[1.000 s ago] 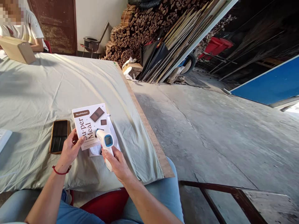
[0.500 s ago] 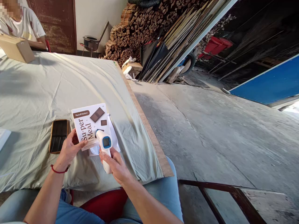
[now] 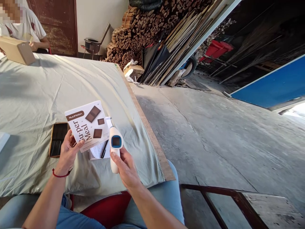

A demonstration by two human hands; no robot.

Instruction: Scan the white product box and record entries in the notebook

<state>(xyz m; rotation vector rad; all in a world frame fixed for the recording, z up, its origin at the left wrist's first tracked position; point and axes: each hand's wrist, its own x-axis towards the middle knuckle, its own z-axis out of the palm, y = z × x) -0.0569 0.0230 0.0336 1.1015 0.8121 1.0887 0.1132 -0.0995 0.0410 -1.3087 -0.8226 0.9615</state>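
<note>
My left hand (image 3: 69, 149) grips a white "Su-per Meal" box (image 3: 88, 125) by its lower left corner, thumb on the front. Brown squares are printed on the tilted face. In my right hand (image 3: 125, 163) is a white infrared thermometer (image 3: 115, 149), held upright by its handle, its blue-rimmed screen turned toward me. It stands just right of the box, apart from it or barely overlapping. Behind and below both lies a notebook (image 3: 96, 152) with handwriting, partly hidden, and a black pen (image 3: 104, 149) rests on it. A phone (image 3: 57, 140) in a tan case lies left of my left hand.
A pale cloth covers the table (image 3: 59, 86), whose bare wooden edge (image 3: 152, 140) runs along the right. Across it, a person (image 3: 30, 28) sits behind a cardboard box (image 3: 17, 51). A white object (image 3: 3, 140) is at the left edge. Stacked firewood (image 3: 128, 41) stands behind.
The thermometer has moved right, off the front of the box, and its screen now looks dark. The box has shifted left and up and tilted, uncovering the pen. The other person's hand has moved.
</note>
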